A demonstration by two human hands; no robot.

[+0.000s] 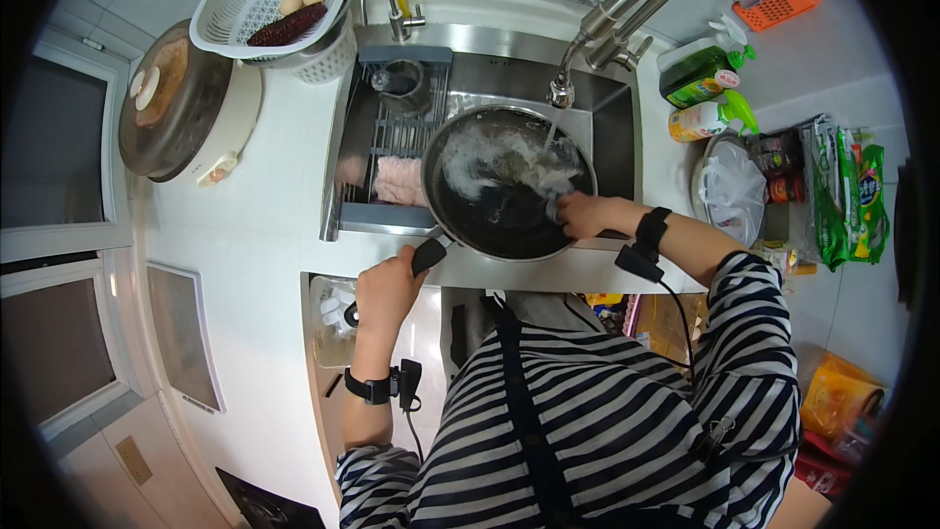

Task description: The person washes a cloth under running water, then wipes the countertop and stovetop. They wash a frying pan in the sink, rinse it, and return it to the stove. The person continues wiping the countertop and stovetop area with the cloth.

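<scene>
My left hand [385, 290] is wrapped around the black handle [429, 256] of a dark wok [507, 231]. The wok rests over the steel sink [615, 147], its near rim by the counter's front edge. Water streams from the large faucet [562, 92] into the wok, where it swirls with whitish foam or splash. Inside the wok's right side, my right hand [585, 215] presses a greyish scrubbing pad [556, 207] to the surface. Blur and my fingers hide most of that pad.
A drying rack [400, 136] in the sink's left part holds a dark cup [404, 87] and a pink cloth [399, 180]. Left stand a lidded electric cooker [176, 103] and a white basket [213, 18] with corn and eggs. Detergent bottles [698, 81] line the right side.
</scene>
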